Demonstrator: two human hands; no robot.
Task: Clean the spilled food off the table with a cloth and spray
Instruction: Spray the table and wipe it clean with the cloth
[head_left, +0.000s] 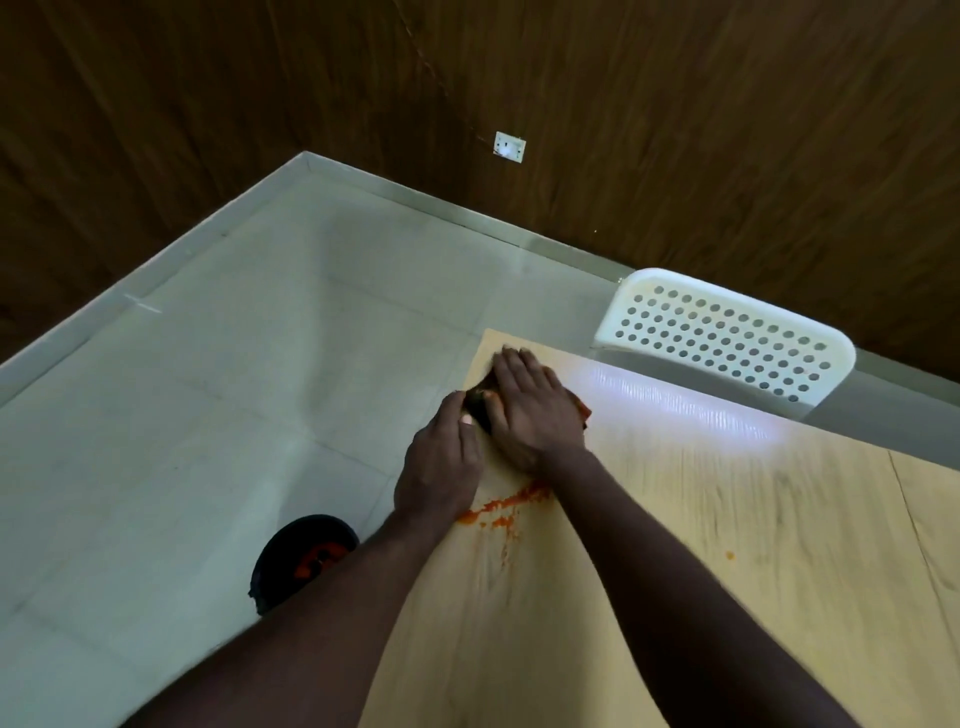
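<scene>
Fabric cloth (480, 397), judged soft and limp, lies bunched beneath the right hand's (530, 410) flat, spread grip; the left hand (441, 467) curls at its edge, pinch unconfirmed. Best held by its bunched middle. Orange spill (501, 506) smears the tabletop (727, 519) just behind both grips.

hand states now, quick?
Left hand: curled at the edge of the cloth; grip cannot be told.
Right hand: open, pressing flat on the cloth.

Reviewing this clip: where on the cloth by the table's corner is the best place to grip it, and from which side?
Probably the dark bunched part of the cloth that shows between the hands, pinched from the left edge of the table. The right hand lies flat over most of the cloth, so little else is exposed. The left hand is right beside that bunch.
</scene>
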